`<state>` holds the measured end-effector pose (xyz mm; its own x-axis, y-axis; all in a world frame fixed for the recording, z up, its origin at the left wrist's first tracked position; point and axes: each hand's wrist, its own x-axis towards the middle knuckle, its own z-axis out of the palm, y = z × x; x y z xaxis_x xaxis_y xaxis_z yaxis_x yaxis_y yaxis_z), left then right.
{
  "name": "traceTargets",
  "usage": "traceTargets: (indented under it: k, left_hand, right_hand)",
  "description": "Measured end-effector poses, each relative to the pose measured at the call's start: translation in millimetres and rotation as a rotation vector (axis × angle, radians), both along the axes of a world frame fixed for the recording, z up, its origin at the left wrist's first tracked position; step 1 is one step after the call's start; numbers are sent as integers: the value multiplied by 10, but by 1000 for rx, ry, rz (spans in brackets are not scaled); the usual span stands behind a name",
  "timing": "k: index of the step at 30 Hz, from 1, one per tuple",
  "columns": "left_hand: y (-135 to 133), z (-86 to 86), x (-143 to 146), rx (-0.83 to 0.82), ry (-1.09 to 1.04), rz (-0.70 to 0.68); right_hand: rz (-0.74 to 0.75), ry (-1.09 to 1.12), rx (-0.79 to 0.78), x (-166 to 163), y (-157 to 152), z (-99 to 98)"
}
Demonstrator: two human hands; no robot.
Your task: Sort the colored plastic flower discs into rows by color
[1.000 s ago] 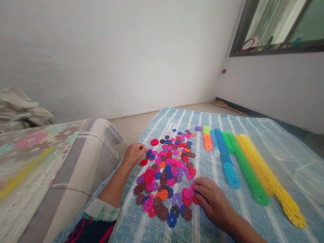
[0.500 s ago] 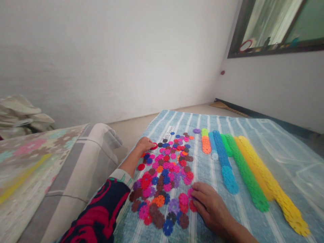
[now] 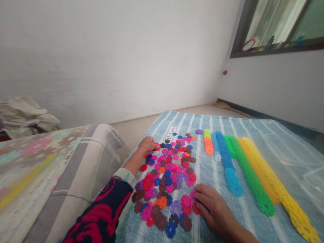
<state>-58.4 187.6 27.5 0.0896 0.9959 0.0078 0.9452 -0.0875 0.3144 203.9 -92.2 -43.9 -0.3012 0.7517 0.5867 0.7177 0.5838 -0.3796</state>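
Flower-shaped plastic discs in mixed colours lie in a loose spread point(image 3: 169, 166) on the blue striped cloth point(image 3: 184, 123). At the far left edge of the spread, my left hand point(image 3: 147, 145) pinches a red flower disc point(image 3: 157, 146) between thumb and fingers. My right hand point(image 3: 215, 206) rests low on the near right side, palm down with fingers stretched out. Its fingertips touch a red disc point(image 3: 195, 208) and a magenta disc point(image 3: 192, 194), partly covering both. A separate red disc point(image 3: 143, 167) lies below my left wrist.
Overlapping rows of discs lie to the right: orange point(image 3: 209, 146), blue point(image 3: 224, 152), green point(image 3: 249, 182) and yellow point(image 3: 275, 182). A purple disc point(image 3: 198, 132) sits near their far end. A cloth-draped surface point(image 3: 98, 158) with a flowered cover stands at left.
The view has shifted slightly, moving everything a little rightward. The red disc at my left fingertips now shows more of its flat face. My right hand stays in place against the discs.
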Motion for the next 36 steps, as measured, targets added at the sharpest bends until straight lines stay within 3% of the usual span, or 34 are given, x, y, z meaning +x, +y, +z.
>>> traceTargets:
  k: [15, 29, 36]
  left_hand:
    - [-308, 5, 174, 134, 179, -214]
    - [-451, -61, 107, 143, 251, -240]
    - [-390, -96, 81, 112, 247, -244]
  right_hand:
    - [10, 2, -24, 9, -3, 22]
    - [14, -3, -47, 43, -9, 9]
    - [12, 2, -68, 41, -23, 65]
